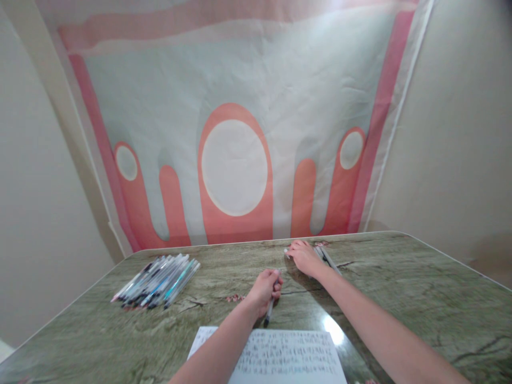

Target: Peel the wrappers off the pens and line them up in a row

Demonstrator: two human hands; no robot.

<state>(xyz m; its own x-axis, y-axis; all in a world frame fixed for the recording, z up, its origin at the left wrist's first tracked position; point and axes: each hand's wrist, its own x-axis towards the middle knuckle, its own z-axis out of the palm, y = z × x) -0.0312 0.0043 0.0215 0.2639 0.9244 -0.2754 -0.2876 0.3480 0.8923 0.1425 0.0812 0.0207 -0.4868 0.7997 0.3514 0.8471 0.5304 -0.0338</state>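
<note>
My left hand (264,290) is closed around a pen (269,313) whose dark tip points down toward me, just above a sheet of paper covered in handwriting (286,354). My right hand (304,257) rests farther back on the table, fingers curled over a small group of pens (328,260) that stick out to its right. Whether it grips one of them I cannot make out.
A row of several pens (158,280) lies side by side at the left of the green marbled table (400,298). Behind the table hangs a pale cloth with pink shapes (236,160). The table's far edge runs just behind my right hand.
</note>
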